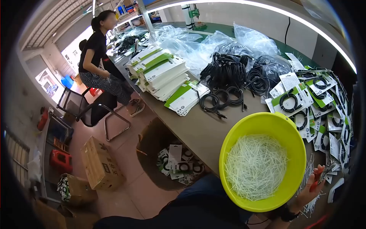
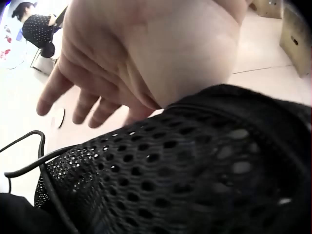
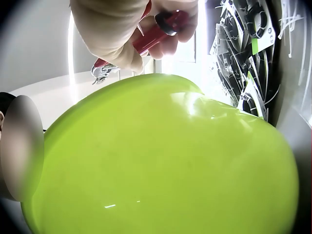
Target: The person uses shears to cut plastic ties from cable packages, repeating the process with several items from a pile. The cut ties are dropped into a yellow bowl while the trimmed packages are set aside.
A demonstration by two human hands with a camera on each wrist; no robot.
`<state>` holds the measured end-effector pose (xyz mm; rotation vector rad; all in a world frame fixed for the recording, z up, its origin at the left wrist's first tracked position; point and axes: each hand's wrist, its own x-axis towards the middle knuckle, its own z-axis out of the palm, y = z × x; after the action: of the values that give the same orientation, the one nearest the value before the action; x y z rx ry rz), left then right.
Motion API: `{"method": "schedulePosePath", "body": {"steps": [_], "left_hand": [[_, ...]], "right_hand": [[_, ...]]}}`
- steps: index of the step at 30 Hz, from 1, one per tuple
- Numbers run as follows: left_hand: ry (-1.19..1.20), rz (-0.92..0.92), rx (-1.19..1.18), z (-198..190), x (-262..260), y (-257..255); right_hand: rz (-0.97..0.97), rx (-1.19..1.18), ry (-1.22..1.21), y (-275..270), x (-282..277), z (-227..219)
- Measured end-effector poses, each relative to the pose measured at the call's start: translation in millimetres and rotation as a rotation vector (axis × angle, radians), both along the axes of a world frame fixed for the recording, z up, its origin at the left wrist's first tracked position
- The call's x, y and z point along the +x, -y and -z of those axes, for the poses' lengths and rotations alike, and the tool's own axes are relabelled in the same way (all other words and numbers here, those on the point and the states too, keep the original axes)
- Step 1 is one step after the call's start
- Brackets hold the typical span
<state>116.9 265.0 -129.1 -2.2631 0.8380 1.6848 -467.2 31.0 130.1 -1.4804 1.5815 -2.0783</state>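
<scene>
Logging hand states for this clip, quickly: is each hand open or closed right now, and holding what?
Left hand: open, holding nothing.
Right hand: closed, holding a red-handled tool.

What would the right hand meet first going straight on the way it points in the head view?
Probably the heap of carded cables, the red-handled tool in the right hand leading. Depth is unclear, so it might pass above them.
</scene>
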Motion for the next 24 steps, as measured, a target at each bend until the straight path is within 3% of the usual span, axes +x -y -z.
{"method": "schedulePosePath", "body": {"steps": [10,24], "left_hand": [[-0.02,-0.007,0.022,3,2,6],[-0.014,0.021,0.034,0,1,18]], "right_hand": [[0.114,0.05,0.089,7,-1,1],[0.118,0.028,0.127,5,0,-3]]}}
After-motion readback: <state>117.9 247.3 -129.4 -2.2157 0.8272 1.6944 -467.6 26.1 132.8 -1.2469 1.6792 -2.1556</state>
